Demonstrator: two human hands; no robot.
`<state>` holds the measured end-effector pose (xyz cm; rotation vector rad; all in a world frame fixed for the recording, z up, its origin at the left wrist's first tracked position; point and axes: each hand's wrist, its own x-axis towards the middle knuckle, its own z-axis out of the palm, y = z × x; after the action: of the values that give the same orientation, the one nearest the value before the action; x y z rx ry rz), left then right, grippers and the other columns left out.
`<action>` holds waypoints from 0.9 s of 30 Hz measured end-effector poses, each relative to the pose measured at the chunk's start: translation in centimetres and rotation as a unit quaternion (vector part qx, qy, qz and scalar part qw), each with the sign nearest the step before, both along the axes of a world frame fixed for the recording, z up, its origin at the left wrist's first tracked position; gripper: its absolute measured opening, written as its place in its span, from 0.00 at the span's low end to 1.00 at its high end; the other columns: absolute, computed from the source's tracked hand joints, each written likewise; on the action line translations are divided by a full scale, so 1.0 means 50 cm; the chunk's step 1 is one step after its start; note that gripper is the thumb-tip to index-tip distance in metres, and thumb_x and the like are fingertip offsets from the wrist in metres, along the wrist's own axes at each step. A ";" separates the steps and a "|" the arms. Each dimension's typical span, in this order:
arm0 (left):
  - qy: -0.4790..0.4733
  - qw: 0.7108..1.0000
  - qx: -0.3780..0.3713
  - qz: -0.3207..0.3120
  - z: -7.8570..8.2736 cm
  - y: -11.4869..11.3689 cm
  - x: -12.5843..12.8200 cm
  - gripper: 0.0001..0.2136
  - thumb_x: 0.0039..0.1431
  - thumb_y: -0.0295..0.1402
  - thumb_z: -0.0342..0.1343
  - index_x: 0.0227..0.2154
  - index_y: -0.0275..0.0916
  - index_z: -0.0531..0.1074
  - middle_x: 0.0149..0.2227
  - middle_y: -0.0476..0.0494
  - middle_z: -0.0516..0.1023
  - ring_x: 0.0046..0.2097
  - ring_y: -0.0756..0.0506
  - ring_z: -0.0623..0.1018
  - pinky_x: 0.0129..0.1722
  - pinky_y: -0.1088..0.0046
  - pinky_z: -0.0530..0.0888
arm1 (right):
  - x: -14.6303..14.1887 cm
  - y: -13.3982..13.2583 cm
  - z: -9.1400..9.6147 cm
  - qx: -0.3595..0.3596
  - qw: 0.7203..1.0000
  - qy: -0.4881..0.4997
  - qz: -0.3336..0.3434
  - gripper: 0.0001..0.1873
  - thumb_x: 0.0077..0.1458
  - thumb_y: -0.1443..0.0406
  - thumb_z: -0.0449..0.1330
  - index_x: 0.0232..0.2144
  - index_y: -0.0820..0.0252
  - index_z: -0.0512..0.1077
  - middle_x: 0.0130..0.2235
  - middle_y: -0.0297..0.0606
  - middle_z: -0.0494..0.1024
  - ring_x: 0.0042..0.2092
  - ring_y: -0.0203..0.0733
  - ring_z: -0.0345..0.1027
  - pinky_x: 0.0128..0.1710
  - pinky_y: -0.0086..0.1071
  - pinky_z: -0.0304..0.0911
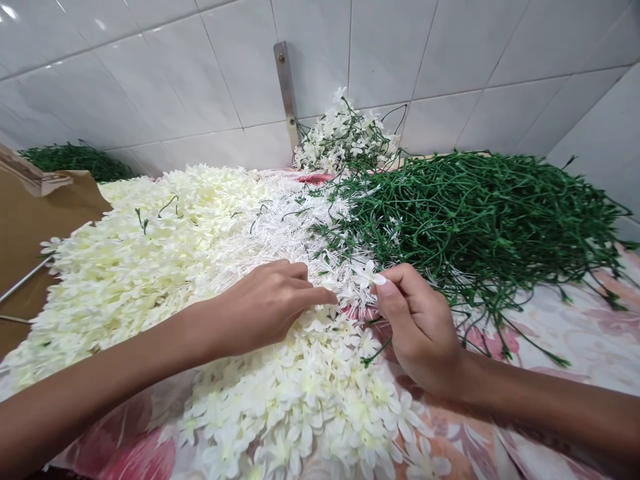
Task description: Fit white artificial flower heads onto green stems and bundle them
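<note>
My right hand (pixel 423 330) pinches a small white artificial flower (pixel 369 273) between thumb and index finger. Below that hand a green stem end (pixel 376 355) sticks out; whether it belongs to the flower is hidden. My left hand (pixel 275 300) is closed, its fingers curled down at the edge of the white stamen pile (pixel 300 227), and what they hold is out of sight. Loose cream-white petal blossoms (pixel 300 400) lie beneath and in front of both hands. A large heap of the same blossoms (pixel 165 240) spreads to the left.
A thick heap of green plastic stems (pixel 480 220) lies on the right. Assembled white flowers with stems (pixel 345 137) are bunched against the tiled wall (pixel 390 47), beside a metal bracket (pixel 286 93). At left stands brown cardboard (pixel 30 247). Floral cloth (pixel 565 327) covers the surface.
</note>
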<state>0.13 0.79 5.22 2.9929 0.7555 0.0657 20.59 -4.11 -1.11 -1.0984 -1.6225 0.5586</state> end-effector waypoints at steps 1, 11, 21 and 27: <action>0.006 1.000 -0.002 -0.005 -0.001 -0.001 0.002 0.17 0.60 0.20 0.48 0.47 0.43 0.71 0.29 0.45 0.74 0.33 0.47 0.69 0.31 0.74 0.63 | 0.000 0.000 -0.001 -0.002 1.000 0.002 0.002 0.09 0.64 0.66 0.46 0.30 0.57 0.59 0.18 0.24 0.54 0.18 0.28 0.48 0.19 0.23 0.48; 0.012 0.997 -0.059 0.042 -0.002 0.010 0.004 0.18 0.60 0.23 0.50 0.50 0.49 0.68 0.31 0.46 0.72 0.33 0.48 0.70 0.33 0.74 0.63 | 0.000 0.000 0.002 -0.004 1.000 0.001 0.011 0.09 0.64 0.66 0.46 0.30 0.57 0.59 0.18 0.23 0.53 0.18 0.27 0.48 0.19 0.23 0.47; -0.155 0.958 -0.191 0.144 0.022 0.031 -0.046 0.15 0.60 0.32 0.55 0.49 0.47 0.65 0.35 0.52 0.76 0.38 0.51 0.75 0.37 0.77 0.67 | -0.001 0.000 -0.007 -0.044 0.998 0.032 0.014 0.11 0.65 0.63 0.45 0.30 0.57 0.59 0.18 0.23 0.52 0.17 0.28 0.48 0.19 0.25 0.46; -0.089 0.986 -0.102 0.093 0.001 0.010 -0.027 0.13 0.60 0.28 0.53 0.48 0.47 0.68 0.35 0.47 0.72 0.38 0.47 0.71 0.37 0.72 0.66 | 0.001 0.001 -0.003 -0.011 1.000 -0.003 0.003 0.11 0.64 0.64 0.46 0.29 0.57 0.60 0.18 0.24 0.54 0.19 0.29 0.49 0.19 0.24 0.49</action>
<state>-1.20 1.31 5.24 2.6749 0.9542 0.2437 20.64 -4.07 -1.24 -1.1119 -1.6296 0.5787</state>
